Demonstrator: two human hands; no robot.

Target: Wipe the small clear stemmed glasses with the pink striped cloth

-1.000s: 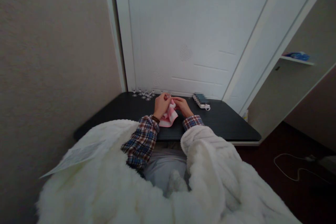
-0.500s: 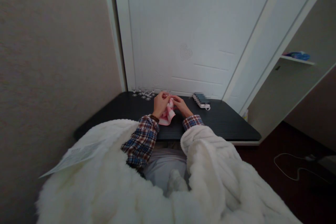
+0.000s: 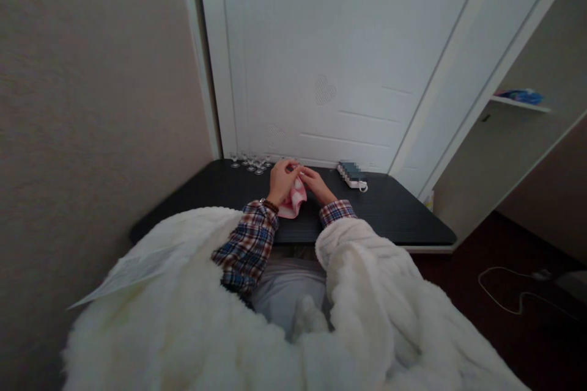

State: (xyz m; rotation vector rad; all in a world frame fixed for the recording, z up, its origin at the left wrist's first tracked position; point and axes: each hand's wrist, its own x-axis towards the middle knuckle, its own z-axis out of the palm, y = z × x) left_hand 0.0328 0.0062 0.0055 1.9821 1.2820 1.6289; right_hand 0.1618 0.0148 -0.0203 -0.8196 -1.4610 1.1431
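Note:
A pink and white cloth (image 3: 297,197) hangs bunched between my hands over the dark tabletop, its lower end spreading toward me. My left hand (image 3: 283,182) is closed on the cloth from the left, fingers curled at its top. From the right, my right hand (image 3: 316,184) pinches the cloth near the left fingertips. Whatever may be wrapped at the fingertips is too small and covered to make out. Several small clear stemmed glasses (image 3: 251,163) stand in a cluster just left of my left hand, by the back edge.
The black table (image 3: 380,217) stands against a white panelled door (image 3: 284,43). A white device with a blurred top (image 3: 352,176) lies at the back right. My white fluffy garment (image 3: 183,317) fills the foreground. A cable (image 3: 499,302) lies on the floor at right.
My fingers have shifted slightly at the top of the cloth, and its folds have moved a little to the right. The glasses and the device have stayed put.

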